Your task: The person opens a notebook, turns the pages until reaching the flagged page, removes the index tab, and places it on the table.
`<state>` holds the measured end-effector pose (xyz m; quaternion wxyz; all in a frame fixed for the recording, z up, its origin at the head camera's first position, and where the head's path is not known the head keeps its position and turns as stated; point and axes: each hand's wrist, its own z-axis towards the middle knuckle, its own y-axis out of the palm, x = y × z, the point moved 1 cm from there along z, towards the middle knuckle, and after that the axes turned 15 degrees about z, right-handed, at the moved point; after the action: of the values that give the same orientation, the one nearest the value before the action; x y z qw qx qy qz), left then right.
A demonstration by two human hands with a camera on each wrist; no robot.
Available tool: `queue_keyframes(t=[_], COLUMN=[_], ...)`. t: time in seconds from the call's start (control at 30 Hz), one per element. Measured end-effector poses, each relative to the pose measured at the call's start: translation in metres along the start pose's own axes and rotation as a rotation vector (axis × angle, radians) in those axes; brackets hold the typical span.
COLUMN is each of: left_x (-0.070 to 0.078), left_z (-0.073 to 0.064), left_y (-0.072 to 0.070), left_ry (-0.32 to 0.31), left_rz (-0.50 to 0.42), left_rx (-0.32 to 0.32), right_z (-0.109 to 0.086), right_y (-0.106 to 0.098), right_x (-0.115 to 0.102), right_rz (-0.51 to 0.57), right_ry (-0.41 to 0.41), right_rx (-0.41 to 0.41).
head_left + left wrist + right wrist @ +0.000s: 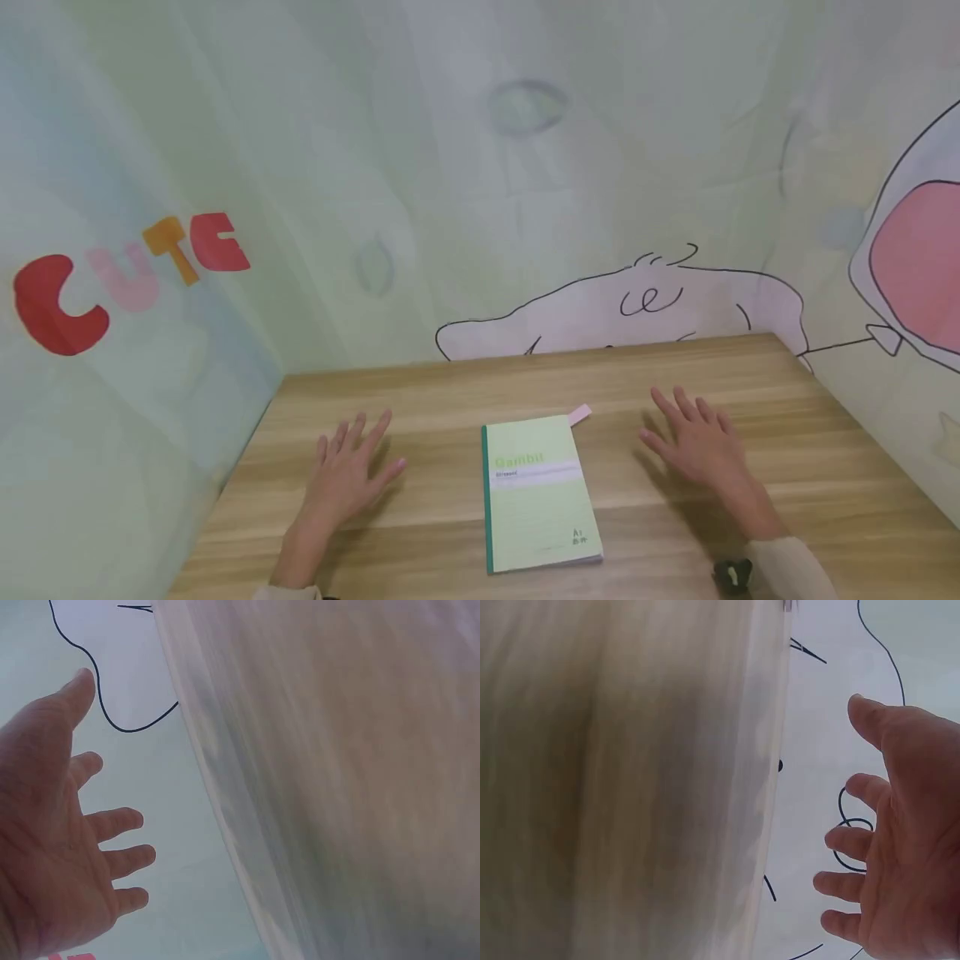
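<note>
A light green notebook [536,517] with a dark green spine lies closed on the wooden table [420,533], between the two hands. From its top right corner sticks out a pink tab [580,414]. To the left of the notebook is my left hand [343,482], fingers spread and holding nothing; the left wrist view shows its palm and all its fingers [124,821]. My right hand [703,446] is on the other side, also spread and apart from the notebook. In the right wrist view its palm [915,862] faces the camera with nothing in it.
A printed curtain [360,208] surrounds the table at the back and both sides. Its left part bears colourful letters [62,304], its back a dog drawing [720,308], its right a pink balloon shape [922,258]. A dark band [732,575] is on the right wrist.
</note>
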<state>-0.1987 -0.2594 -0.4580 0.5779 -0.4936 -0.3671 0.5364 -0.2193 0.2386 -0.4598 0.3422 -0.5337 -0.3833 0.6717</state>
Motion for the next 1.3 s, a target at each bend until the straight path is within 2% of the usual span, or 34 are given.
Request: queue_keyframes(t=[0.17, 0.4, 0.93, 1.13, 1.3], left_x=[0.002, 0.005, 0.016, 0.021, 0.025], left_z=[-0.001, -0.001, 0.002, 0.005, 0.006], left_y=[0.002, 0.002, 0.001, 0.0, 0.002], left_ry=[0.012, 0.036, 0.069, 0.052, 0.049], left_rz=[-0.013, -0.052, -0.227, -0.273, -0.296], left_rx=[0.001, -0.014, -0.02, -0.035, -0.066], right_z=[-0.001, 0.0, -0.001, 0.0, 0.0], right_y=[0.004, 0.011, 0.009, 0.011, 0.015], right_x=[0.001, 0.0, -0.004, -0.006, -0.007], right_rz=[0.037, 0.104, 0.253, 0.386, 0.414], right_ry=[-0.014, -0.046, -0.108, -0.125, -0.098], right_rx=[-0.024, -0.019, 0.014, -0.032, -0.048])
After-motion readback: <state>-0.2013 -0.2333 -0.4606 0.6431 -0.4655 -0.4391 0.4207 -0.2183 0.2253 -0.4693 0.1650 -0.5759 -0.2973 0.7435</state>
